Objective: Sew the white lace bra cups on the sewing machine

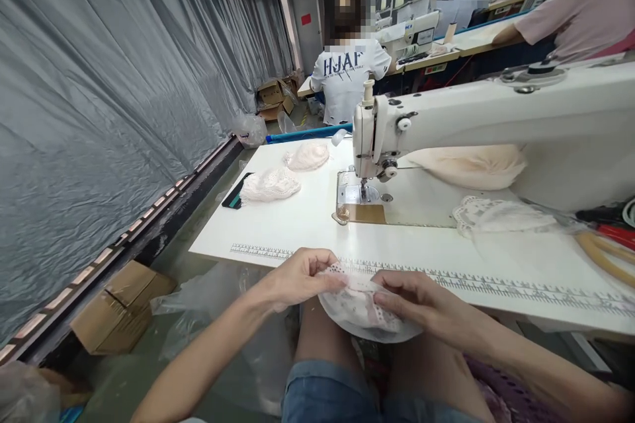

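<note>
Between my two hands, just over the front edge of the sewing table, hangs a piece of white lace fabric (370, 314) with a sheer layer. Its upper left edge is pinched by the thumb and fingers of my left hand (310, 277). My right hand (421, 304) grips the opposite side, thumb in front. Beyond the hands stands a white sewing machine (446, 112); its presser foot and needle area (364, 193) have no fabric under them that I can see.
On the table's left lie a lace bundle (270, 185) on a dark flat object and a pinkish fabric piece (308, 156). Cream fabric (471, 165) and white lace (501, 217) lie at the machine's right. A printed ruler (496, 287) runs along the front edge. A cardboard box (122, 307) sits lower left.
</note>
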`<state>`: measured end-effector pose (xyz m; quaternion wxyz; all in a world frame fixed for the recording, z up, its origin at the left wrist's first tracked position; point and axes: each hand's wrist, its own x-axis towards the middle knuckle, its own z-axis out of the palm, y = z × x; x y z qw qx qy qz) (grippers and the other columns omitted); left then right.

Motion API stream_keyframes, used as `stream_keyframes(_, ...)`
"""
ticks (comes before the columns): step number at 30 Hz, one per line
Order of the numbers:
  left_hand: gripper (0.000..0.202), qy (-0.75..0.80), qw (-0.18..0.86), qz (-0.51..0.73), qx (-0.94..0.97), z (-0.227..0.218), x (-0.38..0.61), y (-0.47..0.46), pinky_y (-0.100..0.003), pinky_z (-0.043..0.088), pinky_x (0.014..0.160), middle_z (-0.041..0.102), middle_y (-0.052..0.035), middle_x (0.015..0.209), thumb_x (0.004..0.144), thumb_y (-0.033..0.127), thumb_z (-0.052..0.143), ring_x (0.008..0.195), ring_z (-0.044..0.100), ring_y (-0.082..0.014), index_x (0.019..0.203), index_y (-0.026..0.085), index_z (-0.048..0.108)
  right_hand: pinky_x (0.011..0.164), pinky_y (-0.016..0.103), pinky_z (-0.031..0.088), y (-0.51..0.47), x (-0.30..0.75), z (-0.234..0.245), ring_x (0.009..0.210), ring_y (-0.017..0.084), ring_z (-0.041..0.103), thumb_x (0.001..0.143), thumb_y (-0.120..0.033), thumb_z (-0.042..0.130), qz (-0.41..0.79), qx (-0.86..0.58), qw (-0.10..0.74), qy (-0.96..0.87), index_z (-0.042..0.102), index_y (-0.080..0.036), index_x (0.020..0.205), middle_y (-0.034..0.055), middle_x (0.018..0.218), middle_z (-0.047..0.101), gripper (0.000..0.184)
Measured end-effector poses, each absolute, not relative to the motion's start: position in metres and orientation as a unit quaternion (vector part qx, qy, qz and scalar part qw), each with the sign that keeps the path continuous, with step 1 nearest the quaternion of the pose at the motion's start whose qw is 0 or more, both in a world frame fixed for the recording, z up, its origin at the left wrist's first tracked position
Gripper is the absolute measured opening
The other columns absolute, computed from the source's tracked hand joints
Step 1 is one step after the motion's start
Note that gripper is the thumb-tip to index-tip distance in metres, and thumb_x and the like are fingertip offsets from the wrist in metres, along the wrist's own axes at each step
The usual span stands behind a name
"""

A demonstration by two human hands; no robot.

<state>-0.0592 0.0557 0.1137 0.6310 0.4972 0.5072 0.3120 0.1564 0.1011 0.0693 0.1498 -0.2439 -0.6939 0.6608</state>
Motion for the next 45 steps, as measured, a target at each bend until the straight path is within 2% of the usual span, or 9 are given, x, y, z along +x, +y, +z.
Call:
stream_keyframes(5,0.031,0.468,0.720,0.314,0.406,0.078,-0.056,0.035,-0.019,0.044,0.063,0.064,-0.0014,0.068,0.063,0.031,0.080,0.062,0.057,-0.0083,0.076,0.010,0.062,0.057,0.024,0.028,0.082,0.171,0.055,0.062,0.010,0.038,0.083,-0.050,0.057,0.764,-0.217,0.102,-0.599,0.057,-0.013,0.075,-0.0015,0.066,0.046,0.038)
stream_keyframes(11,0.030,0.474,0.732,0.309,0.379,0.056,-0.050,0.022,-0.020,0.045,0.065,0.067,-0.0033,0.067,0.063,0.033,0.080,0.062,0.059,-0.0092,0.075,0.009,0.067,0.058,0.024,0.032,0.066,0.178,0.049,0.062,0.010,0.043,0.070,-0.041,0.072,0.792,-0.240,0.092,-0.554,0.062,-0.012,0.070,-0.0012,0.065,0.052,0.031)
stream_keyframes(14,0.031,0.458,0.742,0.313,0.377,0.051,-0.053,0.017,-0.021,0.046,0.067,0.068,-0.0053,0.070,0.066,0.037,0.078,0.065,0.061,-0.0107,0.076,0.009,0.069,0.060,0.025,0.034,0.061,0.183,0.046,0.063,0.011,0.045,0.068,-0.040,0.074,0.803,-0.252,0.081,-0.534,0.064,-0.012,0.070,-0.0001,0.066,0.055,0.030)
stream_keyframes(18,0.034,0.453,0.757,0.307,0.358,0.045,-0.054,0.011,-0.023,0.046,0.068,0.069,-0.0062,0.069,0.063,0.039,0.079,0.066,0.061,-0.0126,0.076,0.009,0.070,0.058,0.024,0.033,0.054,0.184,0.037,0.061,0.010,0.045,0.065,-0.038,0.077,0.816,-0.247,0.063,-0.519,0.065,-0.013,0.074,-0.0017,0.064,0.054,0.029)
stream_keyframes(23,0.035,0.468,0.758,0.316,0.328,0.040,-0.047,0.005,-0.022,0.045,0.064,0.068,-0.0047,0.068,0.059,0.038,0.082,0.062,0.059,-0.0105,0.075,0.009,0.069,0.061,0.026,0.035,0.049,0.180,0.024,0.066,0.012,0.047,0.068,-0.044,0.073,0.804,-0.253,0.078,-0.533,0.065,-0.012,0.070,-0.0004,0.070,0.053,0.033)
stream_keyframes(26,0.037,0.480,0.744,0.343,0.313,0.037,-0.043,0.002,-0.021,0.043,0.061,0.066,-0.0031,0.065,0.058,0.041,0.081,0.058,0.057,-0.0094,0.071,0.009,0.068,0.063,0.026,0.036,0.049,0.183,0.019,0.069,0.013,0.047,0.070,-0.042,0.073,0.791,-0.251,0.087,-0.551,0.064,-0.012,0.068,0.0004,0.071,0.052,0.031)
stream_keyframes(33,0.042,0.491,0.755,0.287,0.328,0.035,-0.037,0.003,-0.022,0.040,0.056,0.063,-0.0024,0.064,0.057,0.045,0.081,0.056,0.055,-0.0098,0.074,0.009,0.068,0.058,0.024,0.032,0.044,0.183,0.023,0.063,0.010,0.042,0.073,-0.041,0.071,0.784,-0.273,0.091,-0.550,0.061,-0.015,0.074,-0.0025,0.067,0.050,0.029)
stream_keyframes(40,0.043,0.475,0.744,0.284,0.374,0.032,-0.027,0.007,-0.023,0.041,0.062,0.063,-0.0026,0.065,0.060,0.048,0.078,0.059,0.054,-0.0098,0.076,0.009,0.068,0.056,0.024,0.029,0.040,0.190,0.020,0.062,0.011,0.040,0.075,-0.047,0.067,0.775,-0.269,0.072,-0.567,0.057,-0.015,0.073,-0.0028,0.066,0.046,0.034)
stream_keyframes(45,0.043,0.466,0.726,0.234,0.448,0.027,-0.023,0.013,-0.022,0.039,0.060,0.060,-0.0001,0.061,0.063,0.047,0.075,0.057,0.051,-0.0091,0.086,0.011,0.066,0.053,0.024,0.025,0.030,0.184,0.016,0.060,0.010,0.034,0.079,-0.051,0.061,0.720,-0.330,0.121,-0.599,0.050,-0.017,0.073,-0.0042,0.065,0.039,0.036)
